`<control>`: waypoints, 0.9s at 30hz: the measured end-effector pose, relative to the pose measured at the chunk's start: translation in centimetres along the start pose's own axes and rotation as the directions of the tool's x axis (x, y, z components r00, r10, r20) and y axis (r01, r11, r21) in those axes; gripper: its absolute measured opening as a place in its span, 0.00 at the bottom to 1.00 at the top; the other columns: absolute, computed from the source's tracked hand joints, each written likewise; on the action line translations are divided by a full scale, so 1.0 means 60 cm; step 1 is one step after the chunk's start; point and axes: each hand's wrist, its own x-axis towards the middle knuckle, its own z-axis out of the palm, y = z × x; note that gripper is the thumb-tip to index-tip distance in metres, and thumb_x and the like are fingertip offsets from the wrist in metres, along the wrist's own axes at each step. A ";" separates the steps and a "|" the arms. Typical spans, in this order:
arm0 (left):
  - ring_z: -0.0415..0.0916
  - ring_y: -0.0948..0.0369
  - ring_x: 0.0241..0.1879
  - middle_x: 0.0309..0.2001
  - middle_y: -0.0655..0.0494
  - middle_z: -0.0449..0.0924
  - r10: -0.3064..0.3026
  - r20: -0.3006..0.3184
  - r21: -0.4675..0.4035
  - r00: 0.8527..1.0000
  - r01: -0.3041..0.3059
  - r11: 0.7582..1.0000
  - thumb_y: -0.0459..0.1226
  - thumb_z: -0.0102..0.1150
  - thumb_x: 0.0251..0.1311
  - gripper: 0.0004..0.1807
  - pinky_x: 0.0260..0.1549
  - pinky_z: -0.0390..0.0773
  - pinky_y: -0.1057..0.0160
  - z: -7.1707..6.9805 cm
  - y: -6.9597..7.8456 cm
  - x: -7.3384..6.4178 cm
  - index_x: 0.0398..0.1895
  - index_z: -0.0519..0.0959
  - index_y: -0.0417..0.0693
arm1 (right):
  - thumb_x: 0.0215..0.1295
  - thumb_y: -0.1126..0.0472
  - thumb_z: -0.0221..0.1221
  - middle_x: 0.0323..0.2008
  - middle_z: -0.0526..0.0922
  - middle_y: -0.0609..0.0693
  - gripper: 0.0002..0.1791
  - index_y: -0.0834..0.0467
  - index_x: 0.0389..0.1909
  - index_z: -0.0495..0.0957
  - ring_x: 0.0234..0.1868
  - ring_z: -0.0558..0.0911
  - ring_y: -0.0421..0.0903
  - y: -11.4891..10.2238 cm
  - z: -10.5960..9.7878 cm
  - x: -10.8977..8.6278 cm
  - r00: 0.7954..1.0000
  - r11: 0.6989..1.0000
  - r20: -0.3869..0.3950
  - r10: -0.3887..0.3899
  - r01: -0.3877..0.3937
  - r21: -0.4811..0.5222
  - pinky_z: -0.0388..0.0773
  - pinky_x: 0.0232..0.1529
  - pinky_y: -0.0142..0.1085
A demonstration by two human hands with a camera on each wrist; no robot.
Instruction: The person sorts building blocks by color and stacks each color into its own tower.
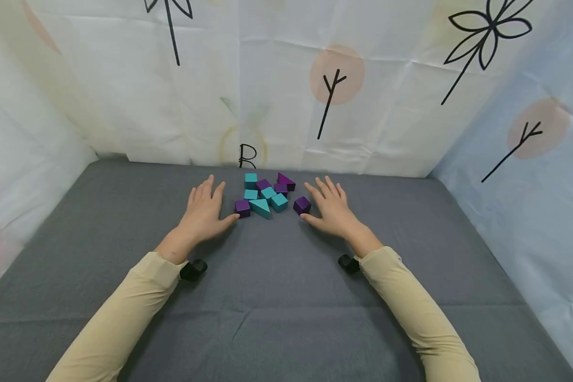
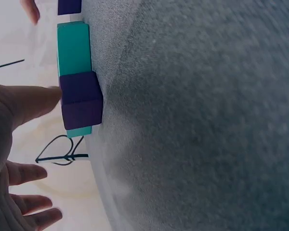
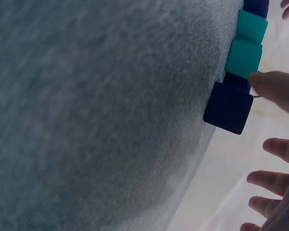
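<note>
Several teal and purple wooden-looking blocks lie in a loose cluster between two hands. To the left of them, the left hand (image 1: 202, 212) has its fingers spread, with its thumb tip right at a purple cube (image 1: 242, 208). The right hand (image 1: 333, 212), also spread, has its thumb beside another purple cube (image 1: 302, 206), which lies slightly apart from the rest. A teal triangular block (image 1: 260, 207) sits at the cluster's front, next to a teal cube (image 1: 279, 202). Behind are a purple triangular block (image 1: 286, 182) and a teal cube (image 1: 250, 181). In the left wrist view, the purple cube (image 2: 82, 101) partly hides teal blocks.
Grey cloth (image 1: 277, 276) covers the table, with a crease running across its front part. Patterned white fabric (image 1: 277, 79) hangs behind the table, and more fabric (image 1: 520, 191) hangs along the right side. Each wrist carries a small black camera (image 1: 193, 270).
</note>
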 end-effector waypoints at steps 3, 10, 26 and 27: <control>0.41 0.37 0.72 0.73 0.30 0.42 -0.008 0.018 -0.010 1.000 0.008 1.000 0.45 0.58 0.63 0.42 0.71 0.43 0.39 0.001 0.004 0.003 0.72 0.52 0.31 | 0.65 0.48 0.59 0.73 0.53 0.63 0.40 0.57 0.73 0.55 0.75 0.45 0.62 -0.002 0.001 0.002 1.000 1.000 0.011 -0.002 0.002 0.024 0.43 0.72 0.61; 0.59 0.41 0.66 0.66 0.34 0.59 -0.011 -0.004 -0.055 1.000 0.011 0.998 0.42 0.60 0.62 0.34 0.62 0.65 0.41 0.006 0.009 0.009 0.66 0.63 0.32 | 0.66 0.51 0.59 0.71 0.57 0.64 0.37 0.58 0.72 0.59 0.74 0.52 0.61 -0.013 0.003 0.011 0.999 0.996 0.036 -0.025 0.021 0.088 0.51 0.71 0.61; 0.67 0.43 0.59 0.59 0.36 0.68 -0.026 0.000 -0.092 1.000 0.026 0.995 0.40 0.61 0.61 0.28 0.56 0.72 0.44 0.014 0.015 0.014 0.61 0.70 0.34 | 0.66 0.52 0.59 0.69 0.62 0.62 0.34 0.59 0.70 0.62 0.71 0.60 0.59 -0.042 0.011 0.032 0.996 0.994 0.063 -0.057 0.051 0.094 0.56 0.70 0.57; 0.67 0.44 0.59 0.59 0.36 0.68 -0.027 0.000 -0.094 1.000 0.027 0.995 0.40 0.61 0.61 0.28 0.56 0.72 0.44 0.014 0.015 0.015 0.61 0.70 0.34 | 0.66 0.52 0.59 0.69 0.62 0.62 0.34 0.59 0.69 0.63 0.71 0.60 0.59 -0.044 0.011 0.034 0.996 0.994 0.062 -0.061 0.055 0.094 0.56 0.70 0.57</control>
